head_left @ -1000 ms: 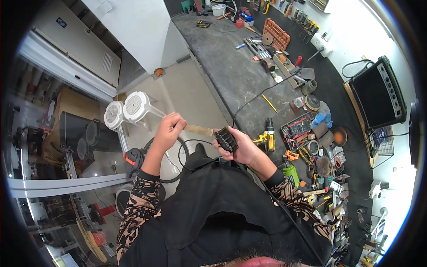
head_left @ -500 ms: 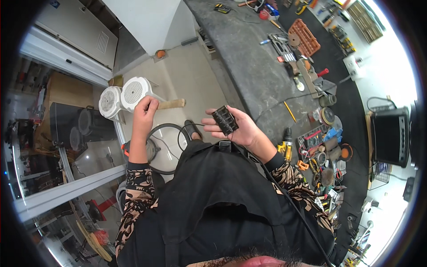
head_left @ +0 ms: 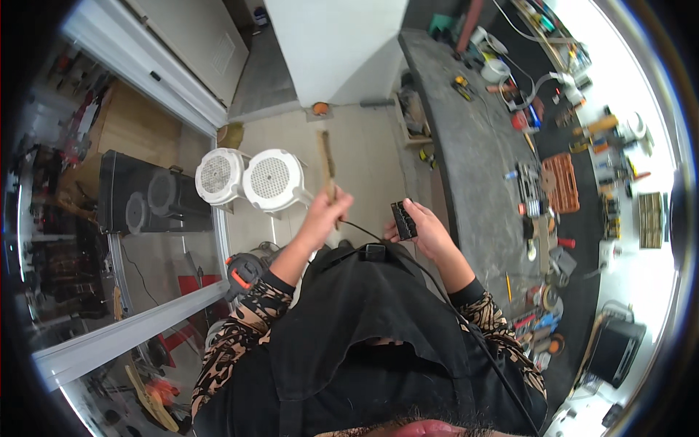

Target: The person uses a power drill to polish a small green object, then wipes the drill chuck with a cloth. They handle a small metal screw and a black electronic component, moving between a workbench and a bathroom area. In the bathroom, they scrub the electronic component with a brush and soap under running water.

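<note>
My left hand is closed round the lower end of a narrow wooden brush, which stands up away from me over the floor. Along one side of its upper part runs a dark, rough edge like bristles. To the right, and apart from it, my right hand grips a small black rectangular block between thumb and fingers. Glossy raised sections cover the face of this block; its exact kind I cannot make out. A thin black cable curves between the two hands, in front of my black apron.
Two white plastic stools stand ahead on the left. An orange-and-black machine is by my left forearm, near the glass partition. On my right runs a long dark workbench with a pencil, an orange case and many tools.
My view has swung, so the bench sits farther right. The wooden brush has turned from pointing right to pointing away from me. My right hand has tilted the black block onto its side.
</note>
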### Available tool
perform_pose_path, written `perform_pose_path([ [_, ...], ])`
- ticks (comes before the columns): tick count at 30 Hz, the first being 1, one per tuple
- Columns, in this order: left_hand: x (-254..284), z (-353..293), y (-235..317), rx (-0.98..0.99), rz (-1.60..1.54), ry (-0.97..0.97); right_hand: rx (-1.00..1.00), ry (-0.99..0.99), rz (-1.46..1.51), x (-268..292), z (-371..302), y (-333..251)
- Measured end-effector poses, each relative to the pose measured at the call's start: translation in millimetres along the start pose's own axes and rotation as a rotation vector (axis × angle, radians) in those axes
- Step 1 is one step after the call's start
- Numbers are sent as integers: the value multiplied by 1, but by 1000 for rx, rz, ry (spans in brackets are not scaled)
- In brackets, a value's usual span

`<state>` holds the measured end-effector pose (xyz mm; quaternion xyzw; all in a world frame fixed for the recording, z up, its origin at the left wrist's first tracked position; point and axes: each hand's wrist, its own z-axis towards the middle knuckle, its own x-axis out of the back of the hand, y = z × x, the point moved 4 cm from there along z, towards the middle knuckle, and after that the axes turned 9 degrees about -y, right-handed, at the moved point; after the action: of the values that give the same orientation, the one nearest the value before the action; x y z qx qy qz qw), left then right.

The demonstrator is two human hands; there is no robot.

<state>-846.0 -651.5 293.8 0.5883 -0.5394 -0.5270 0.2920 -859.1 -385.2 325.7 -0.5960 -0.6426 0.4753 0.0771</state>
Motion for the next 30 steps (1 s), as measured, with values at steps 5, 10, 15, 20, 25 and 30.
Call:
perform_pose_path([
  [5, 3, 57, 57, 16, -138, -74, 265, 44, -444, -48, 123, -68],
  [10, 67, 127, 117, -36, -173, 204, 313, -174, -815, -99, 252, -149],
  [15, 159, 208, 146, -210, -346, 485, 757, -179, -1257, -136, 373, -312],
  [20, 218, 253, 185, -322, -435, 640, 1320, -8, -1490, -201, 472, -487],
  [25, 288, 289, 214, -350, -484, 757, 1458, 165, -1569, -252, 533, -580],
  [30, 390, 344, 230, -350, -524, 789, 1454, 223, -1589, -266, 592, -596],
])
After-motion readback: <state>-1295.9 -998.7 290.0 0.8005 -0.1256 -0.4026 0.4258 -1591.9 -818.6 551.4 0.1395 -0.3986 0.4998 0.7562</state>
